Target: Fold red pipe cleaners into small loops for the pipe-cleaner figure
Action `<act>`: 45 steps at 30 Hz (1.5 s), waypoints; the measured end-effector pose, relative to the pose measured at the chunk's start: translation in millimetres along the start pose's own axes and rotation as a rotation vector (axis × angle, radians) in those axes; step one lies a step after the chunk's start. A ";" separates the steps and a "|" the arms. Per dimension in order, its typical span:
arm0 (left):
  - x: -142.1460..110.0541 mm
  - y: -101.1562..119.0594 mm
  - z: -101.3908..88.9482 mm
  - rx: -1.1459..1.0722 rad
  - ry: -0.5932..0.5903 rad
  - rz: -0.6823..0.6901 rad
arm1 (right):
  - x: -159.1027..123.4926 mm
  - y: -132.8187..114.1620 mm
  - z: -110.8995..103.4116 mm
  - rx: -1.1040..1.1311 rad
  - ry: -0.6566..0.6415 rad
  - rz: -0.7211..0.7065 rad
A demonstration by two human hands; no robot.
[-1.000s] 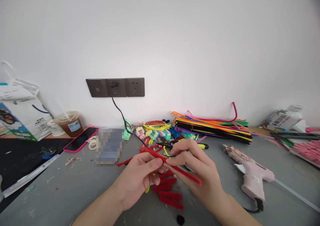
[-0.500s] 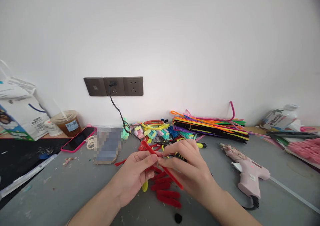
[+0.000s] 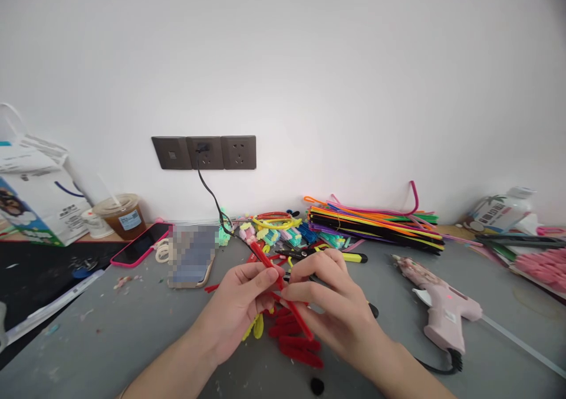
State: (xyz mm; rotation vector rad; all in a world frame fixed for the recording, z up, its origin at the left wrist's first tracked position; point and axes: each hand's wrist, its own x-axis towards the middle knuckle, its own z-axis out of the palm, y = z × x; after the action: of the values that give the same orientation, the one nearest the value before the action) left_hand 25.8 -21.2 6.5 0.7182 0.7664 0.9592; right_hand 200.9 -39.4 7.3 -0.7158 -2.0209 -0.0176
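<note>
Both hands meet over the middle of the grey table, pinching a red pipe cleaner [image 3: 302,321] that slants from upper left to lower right. My left hand [image 3: 247,296] closes thumb and forefinger on its upper half. Just right of that, my right hand [image 3: 333,296] grips it with bent fingers. Another red strand crosses near the fingertips, partly hidden. Beneath the hands lie several folded red pipe cleaner pieces [image 3: 300,352] and a yellow looped piece [image 3: 259,326]. A small black pompom-like disc [image 3: 317,386] rests nearer me.
A pink glue gun [image 3: 448,310] lies at right. Behind the hands are a bundle of coloured pipe cleaners [image 3: 375,225] and yellow-handled pliers [image 3: 354,258]. At left stand an iced drink [image 3: 121,216], a pink-edged phone [image 3: 141,246], a blurred phone-like object [image 3: 192,257] and a paper bag [image 3: 38,193].
The red pipe cleaner has tilted slightly steeper, its lower end shifting left. My fingers have moved a little apart along it. The whole view has shifted slightly.
</note>
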 end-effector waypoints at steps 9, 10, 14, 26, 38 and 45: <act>-1.3 5.8 -3.0 0.387 -0.029 0.139 | 3.8 3.1 -5.3 0.271 -0.063 0.135; -1.9 6.3 -2.9 0.415 -0.051 0.146 | 4.5 3.9 -5.9 0.354 -0.072 0.187; -5.8 5.9 -2.1 0.462 -0.192 0.106 | 6.1 8.9 -8.1 0.815 -0.149 0.429; -11.0 8.8 -2.7 0.455 -0.469 -0.166 | 6.1 8.4 -7.3 1.360 -0.360 0.765; -5.0 5.9 -4.4 0.680 -0.236 0.040 | 5.1 18.1 5.1 1.020 -0.066 0.872; -4.1 5.2 -5.8 0.790 -0.150 0.109 | 0.7 19.9 9.6 0.985 -0.038 0.824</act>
State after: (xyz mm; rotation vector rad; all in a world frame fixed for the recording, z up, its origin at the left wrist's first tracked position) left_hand 17.3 -21.7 8.6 1.5122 0.9839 0.6699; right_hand 203.0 -19.8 -2.7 -0.8033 -1.3554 1.3589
